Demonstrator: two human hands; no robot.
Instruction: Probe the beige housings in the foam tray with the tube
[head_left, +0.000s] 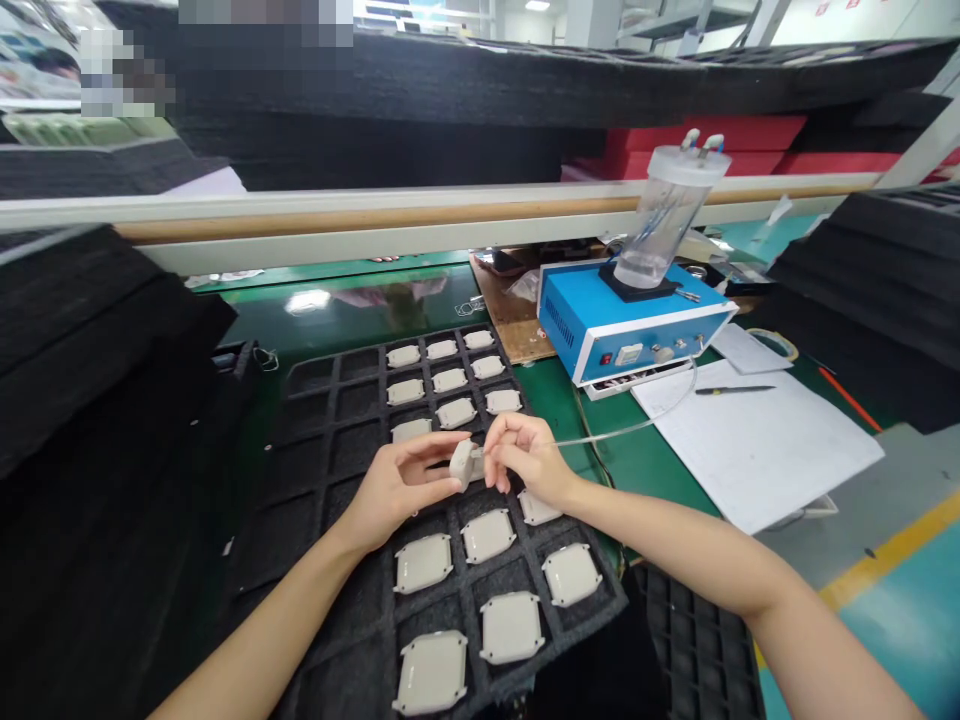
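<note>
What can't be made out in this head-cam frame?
Head view:
The clear tube's end, hidden by the right hand's fingers.
The far side of the white plastic part, hidden by it and the left hand.
Blue control box labels, too small.
Black foam tray's near edge, cut off by the frame bottom.

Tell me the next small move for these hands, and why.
Probably keep the white square part steady in the left hand and bring the clear tube pinched in the right hand onto it, since the tube's tip sits beside the part.

No readable text; markings on blue control box [600,330] too small.
</note>
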